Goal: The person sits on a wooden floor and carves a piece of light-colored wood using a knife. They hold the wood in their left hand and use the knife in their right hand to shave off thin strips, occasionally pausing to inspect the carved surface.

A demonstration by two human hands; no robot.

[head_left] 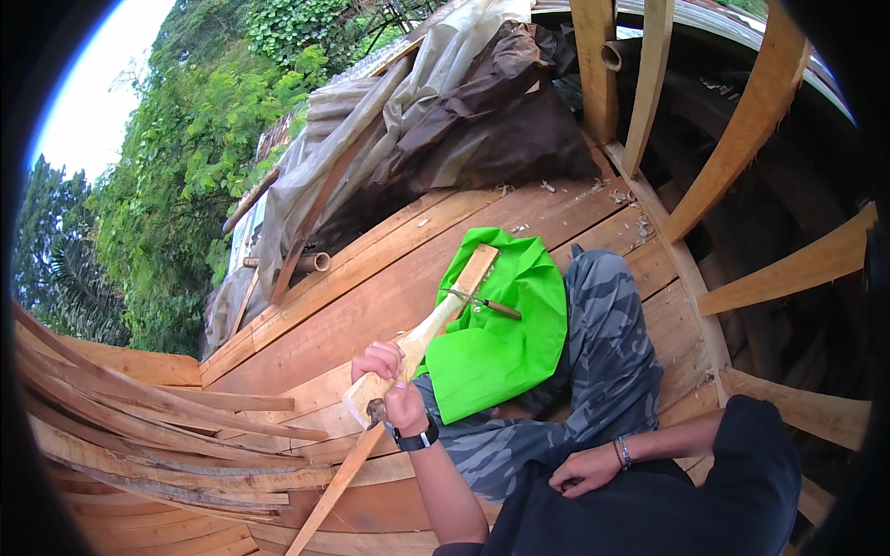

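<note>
My left hand (389, 385), with a dark watch at the wrist, is closed round the lower end of a long carved wooden piece (428, 335). The piece slants up to the right, narrow in the middle, with a squared far end lying on bright green cloth (501, 361) over my lap. A small dark spot shows on its near end, too small to identify. Across its upper part lies a carving knife (501, 309) with a brown wooden handle and thin blade, touched by neither hand. My right hand (586, 470), wearing bracelets, rests loosely on my lap, holding nothing visible.
I sit with bent legs in camouflage trousers (607, 343) on a plank floor (389, 269). Wood shavings (640, 222) are scattered at the back right. Long curved wooden strips (185, 445) are stacked at left. Upright wooden posts (742, 120) line the right; draped sheeting (501, 120) hangs behind.
</note>
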